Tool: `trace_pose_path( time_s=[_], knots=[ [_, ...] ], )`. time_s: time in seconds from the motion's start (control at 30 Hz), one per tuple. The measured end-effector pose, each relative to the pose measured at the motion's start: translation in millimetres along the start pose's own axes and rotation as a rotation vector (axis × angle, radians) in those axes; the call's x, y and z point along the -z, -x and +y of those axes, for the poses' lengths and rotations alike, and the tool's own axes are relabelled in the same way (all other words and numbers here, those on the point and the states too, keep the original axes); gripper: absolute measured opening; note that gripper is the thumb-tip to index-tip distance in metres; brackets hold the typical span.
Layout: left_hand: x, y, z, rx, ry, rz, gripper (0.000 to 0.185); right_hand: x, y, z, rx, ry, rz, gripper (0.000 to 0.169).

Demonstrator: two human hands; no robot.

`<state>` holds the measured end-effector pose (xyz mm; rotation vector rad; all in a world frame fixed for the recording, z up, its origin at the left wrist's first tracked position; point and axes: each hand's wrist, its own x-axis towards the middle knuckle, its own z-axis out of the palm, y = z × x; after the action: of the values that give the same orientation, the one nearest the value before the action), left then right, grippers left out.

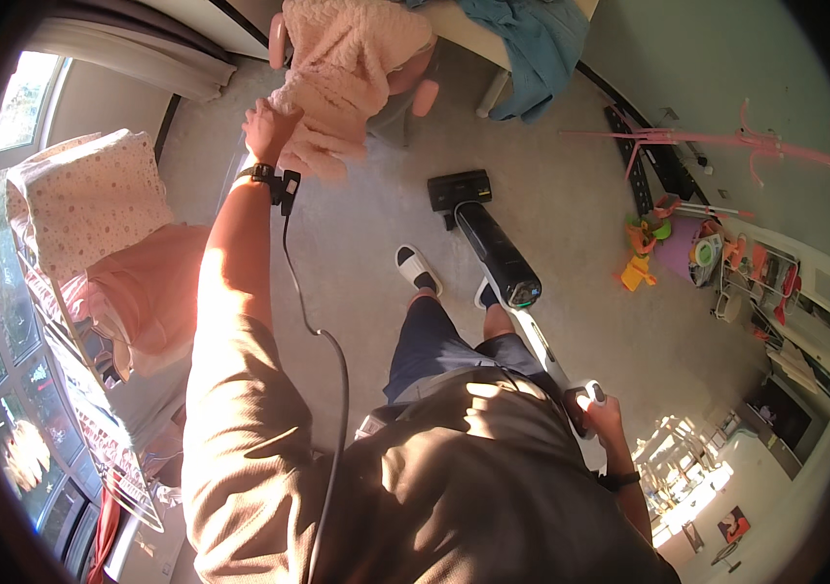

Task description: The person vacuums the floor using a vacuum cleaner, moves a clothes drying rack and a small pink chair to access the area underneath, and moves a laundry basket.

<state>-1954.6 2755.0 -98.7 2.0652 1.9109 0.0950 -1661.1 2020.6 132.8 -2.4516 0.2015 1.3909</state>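
My left hand reaches forward with curled fingers at the edge of a pink fleece blanket and appears to grip it. The blanket drapes over a chair with pink armrests, hiding most of the seat. At my right side, my right hand holds the handle of a cordless floor cleaner. Its white tube slopes down past my leg, and its black floor head rests on the grey floor ahead of my slippers.
A blue garment hangs off a table ahead. On the left stands a drying rack with pink cloth and a patterned sheet. A pink coat stand, orange toys and a purple bin line the right wall.
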Motion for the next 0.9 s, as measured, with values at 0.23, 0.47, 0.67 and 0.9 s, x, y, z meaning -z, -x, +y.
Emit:
trace_pose_path(
  time_s=[0.23, 0.47, 0.67, 0.9],
  knots=[
    [19.0, 28.8, -21.9, 0.022, -0.036, -0.046, 0.075, -14.0, 0.3, -24.8, 0.107, 0.024, 0.052, 0.026],
    [-7.0, 98.4, -168.2, -0.284, -0.428, -0.069, 0.075, -17.6, -18.8, -13.2, 0.151, 0.127, 0.016, 0.032],
    [35.8, 203.3, -136.4, 0.248, 0.004, -0.094, 0.075, -7.0, -36.1, 2.9, 0.215, 0.164, 0.044, 0.029],
    [28.1, 330.4, -166.8, 0.54, 0.009, -0.037, 0.079, 13.1, -40.6, -65.8, 0.161, 0.323, -0.018, 0.028]
  ],
)
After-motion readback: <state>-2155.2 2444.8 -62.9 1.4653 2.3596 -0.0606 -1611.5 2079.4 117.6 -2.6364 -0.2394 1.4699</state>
